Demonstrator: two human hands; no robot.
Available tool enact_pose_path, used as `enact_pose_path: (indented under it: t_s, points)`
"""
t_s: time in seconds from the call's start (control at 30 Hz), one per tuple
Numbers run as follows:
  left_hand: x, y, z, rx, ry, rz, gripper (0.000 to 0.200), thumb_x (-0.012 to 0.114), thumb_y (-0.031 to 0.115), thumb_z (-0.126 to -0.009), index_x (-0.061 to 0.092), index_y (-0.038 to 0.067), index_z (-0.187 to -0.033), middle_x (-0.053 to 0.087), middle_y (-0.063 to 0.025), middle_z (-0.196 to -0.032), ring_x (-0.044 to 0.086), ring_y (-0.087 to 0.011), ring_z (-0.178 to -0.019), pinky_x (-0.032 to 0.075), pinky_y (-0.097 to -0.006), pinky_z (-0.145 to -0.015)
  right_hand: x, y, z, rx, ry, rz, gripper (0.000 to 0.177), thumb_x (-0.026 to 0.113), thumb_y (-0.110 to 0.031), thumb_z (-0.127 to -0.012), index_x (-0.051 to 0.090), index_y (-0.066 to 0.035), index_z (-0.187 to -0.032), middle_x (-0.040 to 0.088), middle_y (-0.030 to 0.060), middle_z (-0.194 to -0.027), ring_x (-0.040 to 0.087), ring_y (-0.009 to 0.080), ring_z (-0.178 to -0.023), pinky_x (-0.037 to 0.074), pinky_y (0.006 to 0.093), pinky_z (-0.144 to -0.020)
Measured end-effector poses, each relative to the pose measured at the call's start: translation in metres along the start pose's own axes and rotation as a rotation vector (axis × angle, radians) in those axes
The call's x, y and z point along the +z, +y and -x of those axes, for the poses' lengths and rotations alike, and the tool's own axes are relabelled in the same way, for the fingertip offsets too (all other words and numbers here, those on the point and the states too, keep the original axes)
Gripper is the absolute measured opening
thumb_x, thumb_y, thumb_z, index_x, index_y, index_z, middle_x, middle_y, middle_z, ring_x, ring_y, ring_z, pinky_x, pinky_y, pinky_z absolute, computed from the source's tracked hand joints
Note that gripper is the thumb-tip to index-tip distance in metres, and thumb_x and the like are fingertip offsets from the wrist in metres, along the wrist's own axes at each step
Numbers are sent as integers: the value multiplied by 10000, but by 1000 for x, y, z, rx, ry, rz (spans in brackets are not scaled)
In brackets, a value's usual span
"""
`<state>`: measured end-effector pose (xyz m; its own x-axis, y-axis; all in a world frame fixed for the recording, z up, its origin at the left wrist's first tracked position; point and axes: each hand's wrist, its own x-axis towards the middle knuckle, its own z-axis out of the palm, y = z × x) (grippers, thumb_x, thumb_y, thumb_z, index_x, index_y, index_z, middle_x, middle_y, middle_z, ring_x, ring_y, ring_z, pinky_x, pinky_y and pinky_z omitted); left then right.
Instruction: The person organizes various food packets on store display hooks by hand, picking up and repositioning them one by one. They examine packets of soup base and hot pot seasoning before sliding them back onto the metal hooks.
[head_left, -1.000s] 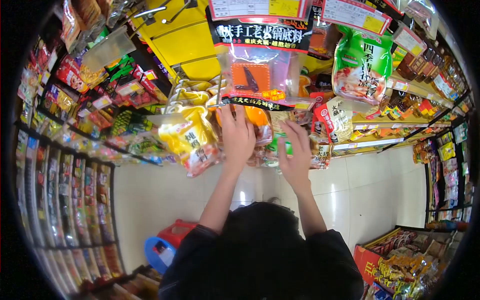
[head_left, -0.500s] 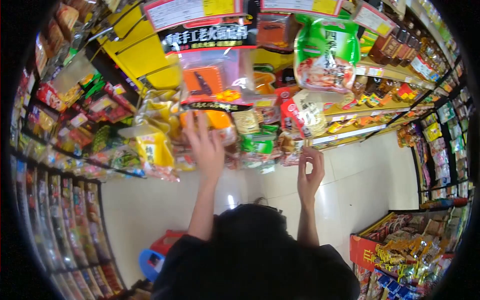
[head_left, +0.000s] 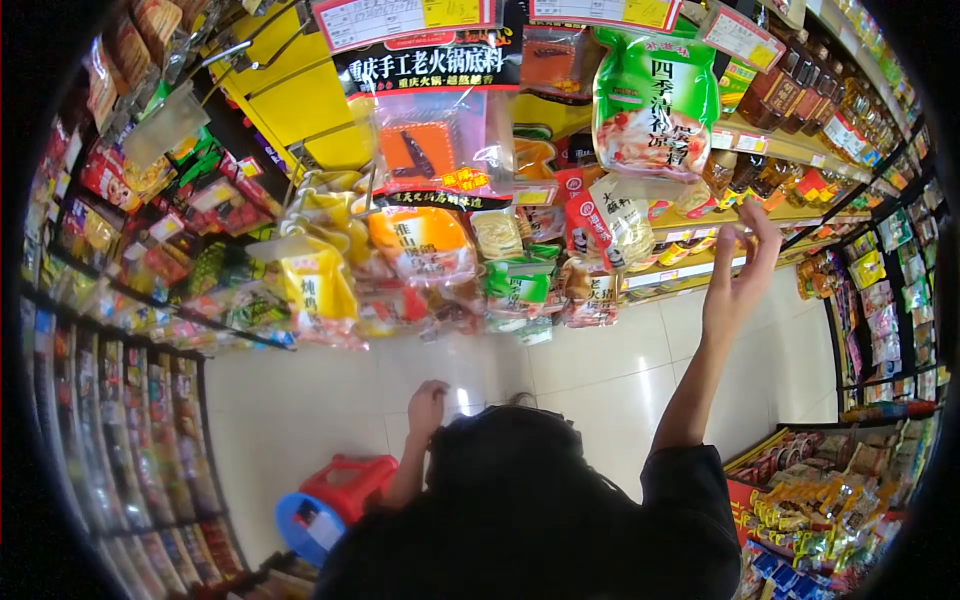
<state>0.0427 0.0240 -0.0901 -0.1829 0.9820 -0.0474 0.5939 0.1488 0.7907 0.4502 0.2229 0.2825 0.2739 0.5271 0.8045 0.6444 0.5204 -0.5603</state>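
Reach seems in hand: right hand (head_left: 737,275) at right-centre, thumb and fingers parted, near red-and-white pouch (head_left: 592,228); left hand (head_left: 427,405), lower centre, grip unclear; grasping would need closing.

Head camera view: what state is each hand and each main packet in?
Right grip: partly open, fingers bent, nothing visibly held
Left grip: low, away from the packets, nothing visibly held
Black-topped packet: upright, front showing
Green packet: upright, front showing
Orange packet: untouched, front showing
Red-and-cream packet: tilted, untouched
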Motion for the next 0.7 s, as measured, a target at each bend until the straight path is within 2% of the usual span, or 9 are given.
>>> enact_pose_path:
  t_s: [0.07, 0.13, 0.2, 0.27, 0.37, 0.43, 0.6, 0.67, 0.7]
  points:
    - [23, -89, 31, -278, 22, 224, 188, 586, -7, -929, 723, 71, -1032, 752, -95, -970, 734, -287, -832, 583, -424, -734, 4, 8, 23, 29, -23, -1, 294, 688, -53, -975, 655, 8, -1261, 672, 125, -1216, 643, 214, -1080, 532, 347, -918]
    - [29, -142, 83, -411, -13, 232, 167, 622, 60, -932, 744, 96, -1041, 764, -105, -963, 745, -285, -804, 605, -418, -742, 13, 16, 52, 47, -84, -62, 236, 683, -8, -947, 675, 10, -1182, 698, 114, -1127, 659, 200, -981, 533, 337, -878]
    - [49, -238, 133, -335, -570, -464, 175, 632, 145, -937, 755, 97, -1052, 764, -136, -962, 747, -298, -794, 618, -429, -739, 29, 7, 81, 79, -223, -141, 166, 669, 12, -960, 685, 14, -1125, 713, 102, -1074, 657, 170, -921, 533, 314, -859]
    - [49, -234, 184, -325, -673, -595, 184, 621, 154, -945, 755, 91, -1054, 763, -141, -960, 748, -296, -798, 618, -429, -735, 52, -5, 102, 102, -351, -199, 138, 661, -3, -992, 693, 15, -1126, 723, 103, -1054, 670, 156, -919, 544, 298, -843]
    - [51, -223, 230, -393, -546, -523, 199, 605, 169, -958, 753, 82, -1057, 763, -148, -957, 750, -293, -804, 617, -430, -729, 90, -9, 118, 91, -453, -209, 184, 685, -37, -992, 702, 10, -1169, 745, 126, -1044, 713, 185, -923, 572, 312, -795]
    - [59, -219, 235, -334, -448, -557, 211, 593, 178, -966, 752, 75, -1059, 763, -153, -955, 752, -291, -808, 616, -431, -725, 115, -16, 118, 103, -481, -194, 222, 703, -67, -990, 698, 9, -1199, 753, 140, -1056, 730, 207, -928, 584, 326, -783]
    - [57, -203, 188, -228, -103, -556, 245, 566, 201, -987, 750, 60, -1065, 763, -164, -950, 755, -286, -819, 615, -433, -715, 171, -25, 112, 197, -490, -249, 253, 712, -143, -999, 668, 10, -1196, 737, 167, -1038, 728, 315, -872, 580, 400, -765]
    - [24, -141, 139, -511, 66, 126, 227, 552, 150, -1008, 728, 32, -1090, 758, -146, -935, 752, -244, -817, 611, -385, -726, 183, -32, 110, 240, -464, -248, 201, 712, -137, -990, 678, 19, -1114, 717, 187, -994, 712, 346, -796, 563, 422, -712]
    - [30, -149, 118, -460, 180, 314, 190, 548, 81, -1018, 707, 16, -1101, 741, -130, -906, 735, -206, -799, 601, -344, -721, 186, -33, 109, 232, -479, -218, 190, 715, -130, -984, 683, 22, -1095, 714, 190, -981, 707, 343, -786, 557, 421, -702]
